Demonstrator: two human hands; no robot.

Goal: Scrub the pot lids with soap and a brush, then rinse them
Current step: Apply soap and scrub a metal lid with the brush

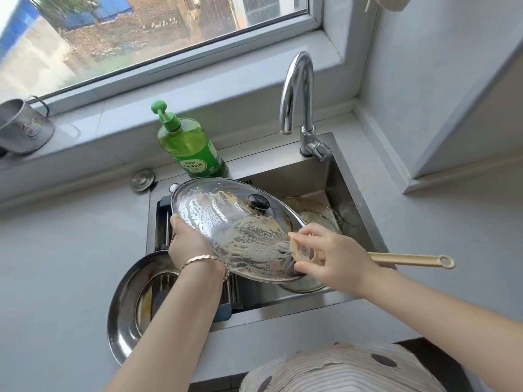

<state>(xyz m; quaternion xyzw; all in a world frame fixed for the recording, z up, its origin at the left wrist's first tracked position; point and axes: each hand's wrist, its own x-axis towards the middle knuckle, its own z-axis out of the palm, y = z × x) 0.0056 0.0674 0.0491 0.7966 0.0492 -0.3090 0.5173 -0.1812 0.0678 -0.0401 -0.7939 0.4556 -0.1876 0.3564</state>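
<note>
A large steel pot lid (226, 222) with a black knob, streaked with brownish suds, is held tilted over the sink (356, 193). My left hand (188, 244) grips its left rim. My right hand (334, 258) holds a brush (410, 260) with a long tan handle near its head, and the bristles press on the lid's lower right part. A second lid (317, 216) lies in the sink basin behind and below the held one. Another steel lid (127, 301) rests on the counter at the sink's left front, partly hidden by my left forearm.
A green pump bottle of dish soap (195, 148) stands behind the sink. The chrome tap (300, 97) arches at the back right, with no water running. A small round sink cover (143, 179) lies on the counter, and a metal mug (22, 125) stands on the window sill.
</note>
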